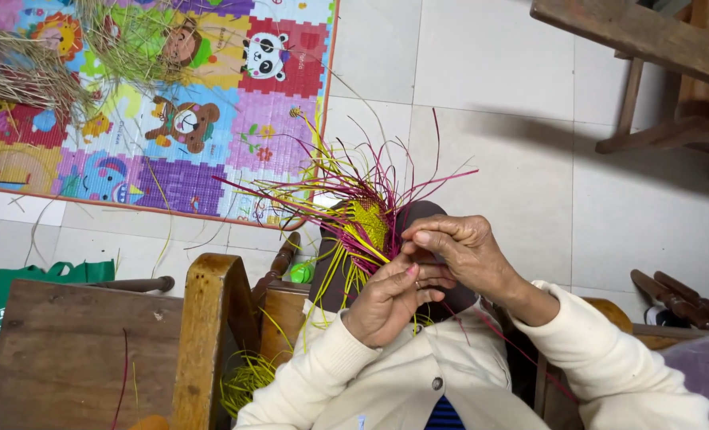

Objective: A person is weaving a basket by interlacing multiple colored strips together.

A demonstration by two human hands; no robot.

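Head view. The person sits with both arms in cream sleeves raised over the lap. The left hand is curled closed, fingertips pinching strands at the lower edge of a small woven piece made of yellow and magenta straw. The right hand arches over from the right, fingers bent and closed on the same strands just beside the left fingertips; the two hands touch. The woven piece sits directly above and left of the hands, over the person's dark-clad knee, with loose strand ends fanning outward in all directions. A few yellow strands hang down between the knee and a wooden chair at the left. A bundle of yellow straw lies below the chair's frame. On the tiled floor beyond, a colourful foam play mat carries heaps of dry straw. A green bag lies at the left edge. Wooden furniture stands at upper right.
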